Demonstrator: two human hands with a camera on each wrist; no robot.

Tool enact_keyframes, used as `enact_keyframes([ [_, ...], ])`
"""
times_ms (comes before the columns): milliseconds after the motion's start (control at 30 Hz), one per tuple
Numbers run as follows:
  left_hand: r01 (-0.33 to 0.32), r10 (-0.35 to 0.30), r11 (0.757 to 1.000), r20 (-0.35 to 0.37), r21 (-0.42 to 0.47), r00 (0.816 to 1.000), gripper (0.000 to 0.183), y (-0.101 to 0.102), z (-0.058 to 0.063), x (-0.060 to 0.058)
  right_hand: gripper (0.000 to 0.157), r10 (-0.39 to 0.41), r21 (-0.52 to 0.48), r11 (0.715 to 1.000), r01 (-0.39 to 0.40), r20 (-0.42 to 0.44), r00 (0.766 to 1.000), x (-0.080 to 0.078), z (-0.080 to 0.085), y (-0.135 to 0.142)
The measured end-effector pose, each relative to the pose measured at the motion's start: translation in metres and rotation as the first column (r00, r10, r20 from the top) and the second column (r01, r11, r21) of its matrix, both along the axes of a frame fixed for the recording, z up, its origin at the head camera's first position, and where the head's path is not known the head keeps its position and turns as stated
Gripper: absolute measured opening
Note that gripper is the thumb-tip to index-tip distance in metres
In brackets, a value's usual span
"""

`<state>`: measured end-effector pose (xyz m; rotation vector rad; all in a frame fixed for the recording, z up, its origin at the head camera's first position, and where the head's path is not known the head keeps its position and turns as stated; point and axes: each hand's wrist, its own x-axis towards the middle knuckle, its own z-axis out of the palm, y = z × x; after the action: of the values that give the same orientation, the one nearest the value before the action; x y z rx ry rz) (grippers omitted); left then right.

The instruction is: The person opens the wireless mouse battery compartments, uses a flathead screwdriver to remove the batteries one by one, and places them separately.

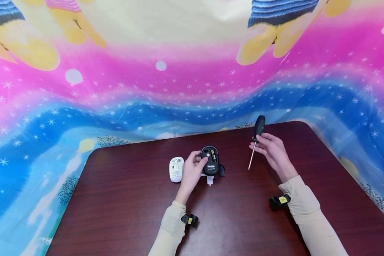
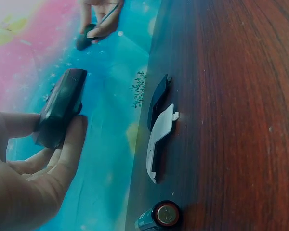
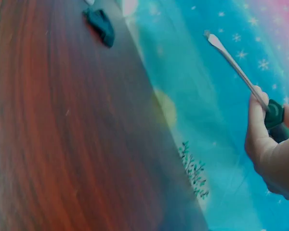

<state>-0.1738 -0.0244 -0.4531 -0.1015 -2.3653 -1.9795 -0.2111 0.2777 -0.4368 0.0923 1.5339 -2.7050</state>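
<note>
My left hand (image 1: pixel 193 169) grips a black computer mouse (image 1: pixel 212 165) above the table, its underside facing up and a battery (image 1: pixel 213 155) showing in its open compartment. In the left wrist view the mouse (image 2: pixel 62 108) is seen edge-on between thumb and fingers. To the right, my right hand (image 1: pixel 274 152) holds a flathead screwdriver (image 1: pixel 259 128) where the dark handle meets the shaft, with the metal tip (image 3: pixel 213 39) pointing down in the head view. A white mouse (image 1: pixel 176 169) lies upside down left of my left hand, its compartment uncovered.
On the table (image 1: pixel 236 213), a white battery cover (image 2: pixel 160 134) and a black cover (image 2: pixel 159 98) lie close together, right of the left hand. A loose battery (image 2: pixel 160 215) appears low in the left wrist view. A patterned cloth (image 1: pixel 192 89) hangs behind the table's far edge.
</note>
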Motion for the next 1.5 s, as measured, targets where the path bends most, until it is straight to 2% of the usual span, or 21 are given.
enact_keyframes([
  [100,0.010,-0.010,1.000,0.016,-0.016,1.000,0.037,0.000,-0.001,0.001,0.006,0.006,-0.110,0.994,-0.013,-0.061,0.998,0.003,0.007,-0.006],
  [267,0.028,-0.026,0.999,0.052,-0.034,0.998,0.038,0.000,-0.003,0.003,0.012,0.054,-0.212,0.973,-0.088,-0.162,0.985,0.008,0.017,-0.018],
  [467,0.034,-0.028,0.995,0.064,-0.095,0.998,0.042,0.001,-0.003,0.004,0.024,0.055,-0.245,0.962,-0.122,-0.265,0.963,0.011,0.027,-0.035],
  [567,0.036,-0.028,0.993,0.071,-0.113,0.997,0.040,0.002,-0.002,0.004,0.026,0.035,-0.248,0.963,-0.110,-0.290,0.957,0.011,0.030,-0.042],
  [667,0.052,-0.045,0.994,0.077,-0.093,0.996,0.037,0.003,-0.001,0.003,0.029,0.003,-0.237,0.968,-0.078,-0.300,0.954,0.012,0.032,-0.048],
  [933,0.082,-0.079,0.996,0.060,-0.039,0.995,0.036,0.006,0.000,0.001,0.035,-0.023,-0.141,0.990,-0.023,-0.316,0.948,0.012,0.033,-0.061],
  [1167,0.094,-0.092,0.995,0.065,-0.024,0.994,0.038,0.005,0.000,0.002,0.037,-0.058,-0.105,0.994,0.024,-0.332,0.941,0.012,0.034,-0.069],
  [1500,0.131,-0.131,0.991,0.067,0.013,0.989,0.045,0.002,0.000,0.003,0.038,-0.061,-0.088,0.996,0.031,-0.367,0.928,0.015,0.034,-0.076],
])
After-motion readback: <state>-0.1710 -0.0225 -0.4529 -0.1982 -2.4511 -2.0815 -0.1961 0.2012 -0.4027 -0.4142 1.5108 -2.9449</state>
